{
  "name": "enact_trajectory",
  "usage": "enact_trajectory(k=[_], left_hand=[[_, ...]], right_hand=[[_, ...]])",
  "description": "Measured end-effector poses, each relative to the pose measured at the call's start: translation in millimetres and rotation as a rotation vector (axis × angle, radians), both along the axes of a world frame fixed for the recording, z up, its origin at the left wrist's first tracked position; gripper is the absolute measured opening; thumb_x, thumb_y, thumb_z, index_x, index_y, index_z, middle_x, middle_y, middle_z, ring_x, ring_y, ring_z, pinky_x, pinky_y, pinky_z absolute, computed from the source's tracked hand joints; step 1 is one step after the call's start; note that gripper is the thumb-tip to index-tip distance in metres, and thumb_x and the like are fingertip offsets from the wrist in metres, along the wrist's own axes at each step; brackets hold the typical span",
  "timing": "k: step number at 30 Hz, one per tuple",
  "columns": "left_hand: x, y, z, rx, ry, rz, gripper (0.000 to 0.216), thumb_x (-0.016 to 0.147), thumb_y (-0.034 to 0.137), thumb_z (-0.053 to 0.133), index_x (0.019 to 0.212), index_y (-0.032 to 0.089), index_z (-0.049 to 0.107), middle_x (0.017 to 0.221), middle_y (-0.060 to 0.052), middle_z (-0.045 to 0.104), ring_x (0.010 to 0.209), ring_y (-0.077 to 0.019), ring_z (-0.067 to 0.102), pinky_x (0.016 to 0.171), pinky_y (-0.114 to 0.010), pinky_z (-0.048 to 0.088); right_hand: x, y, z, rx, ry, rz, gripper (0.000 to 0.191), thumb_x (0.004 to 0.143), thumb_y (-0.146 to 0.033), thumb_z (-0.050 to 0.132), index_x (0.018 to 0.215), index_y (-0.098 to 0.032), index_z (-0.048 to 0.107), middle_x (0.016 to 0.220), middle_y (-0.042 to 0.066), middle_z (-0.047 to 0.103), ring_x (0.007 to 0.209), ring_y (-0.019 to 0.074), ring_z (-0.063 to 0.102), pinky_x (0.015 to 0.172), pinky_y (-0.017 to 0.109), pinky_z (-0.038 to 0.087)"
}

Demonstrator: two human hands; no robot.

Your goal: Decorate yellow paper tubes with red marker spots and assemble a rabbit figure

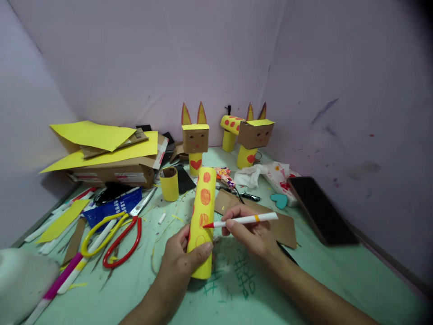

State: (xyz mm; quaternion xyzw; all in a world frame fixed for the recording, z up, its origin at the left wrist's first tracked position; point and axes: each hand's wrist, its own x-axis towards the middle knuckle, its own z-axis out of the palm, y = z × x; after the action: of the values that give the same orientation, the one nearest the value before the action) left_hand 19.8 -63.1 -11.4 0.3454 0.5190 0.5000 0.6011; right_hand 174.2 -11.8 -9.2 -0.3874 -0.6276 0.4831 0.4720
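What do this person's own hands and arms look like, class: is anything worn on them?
The left hand and right hand are bare, without gloves. No sleeve, watch or bracelet shows on the left forearm or right forearm.

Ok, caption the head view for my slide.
Left hand holds a spotted yellow tube, right hand a red-tipped marker at one spot; two box-headed figures stand behind.

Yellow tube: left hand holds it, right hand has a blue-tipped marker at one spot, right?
Not quite: the marker has a red tip, not a blue one, as the head view shows. The left hand does hold the yellow tube, and the right hand holds the marker at a spot.
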Motion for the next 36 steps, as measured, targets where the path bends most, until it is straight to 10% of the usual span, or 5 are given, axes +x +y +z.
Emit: enact_trajectory(k=[36], left_hand=[[5.2, -1.7, 3.2, 0.020, 0.127, 0.054, 0.048, 0.058, 0.038, 0.076, 0.097, 0.015, 0.063, 0.069, -0.001, 0.063, 0.057, -0.0138, 0.054, 0.050, -0.023, 0.043]], right_hand=[[1.3, -0.1, -1.2, 0.044, -0.014, -0.067, 0.013, 0.081, -0.031, 0.054, 0.079, -0.020, 0.060, 0.067, 0.001, 0.062, 0.065, 0.0170, 0.058, 0.061, 0.029, 0.045]])
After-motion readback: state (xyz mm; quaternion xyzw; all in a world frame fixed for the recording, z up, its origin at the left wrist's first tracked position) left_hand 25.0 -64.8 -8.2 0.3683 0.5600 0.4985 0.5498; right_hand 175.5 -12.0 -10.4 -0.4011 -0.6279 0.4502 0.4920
